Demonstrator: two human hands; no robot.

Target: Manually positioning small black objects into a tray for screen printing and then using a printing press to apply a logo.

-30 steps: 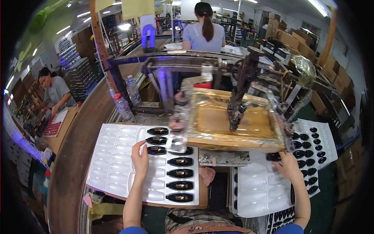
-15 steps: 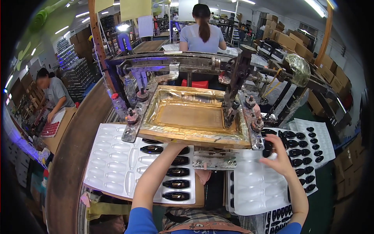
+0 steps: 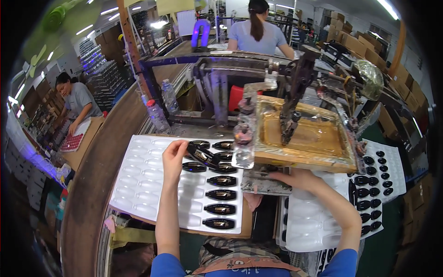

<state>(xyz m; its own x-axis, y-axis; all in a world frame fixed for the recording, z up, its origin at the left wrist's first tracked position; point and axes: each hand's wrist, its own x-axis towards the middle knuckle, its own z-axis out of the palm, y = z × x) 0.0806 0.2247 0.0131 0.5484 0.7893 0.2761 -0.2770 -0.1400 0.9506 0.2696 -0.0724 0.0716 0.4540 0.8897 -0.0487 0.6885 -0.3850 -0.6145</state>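
My left hand [image 3: 175,154] is closed, pinching the narrow end of a glossy black bottle-shaped piece [image 3: 203,155] with gold print. It holds the piece tilted over a white moulded tray [image 3: 143,180], whose right-hand columns carry several black printed pieces [image 3: 221,194]. My right hand [image 3: 302,179] reaches under the wooden-edged printing screen [image 3: 300,158], its thumb pointing left over the metal fixture [image 3: 260,183]. The frame hides most of its fingers, so I cannot see what they hold. Amber film and a dark squeegee arm [image 3: 297,97] sit on the screen.
On the right lie a white tray [image 3: 311,226] and sheets with several black pieces [image 3: 363,191]. Plastic bottles [image 3: 157,115] stand left of the press, beside a brown conveyor belt [image 3: 87,184]. One person [image 3: 256,32] sits ahead; another [image 3: 85,101] works at the far left.
The screen has shifted right. My left hand has come out from beneath it, now with a printed piece over the tray. My right hand has moved left from the right-hand tray to the fixture.
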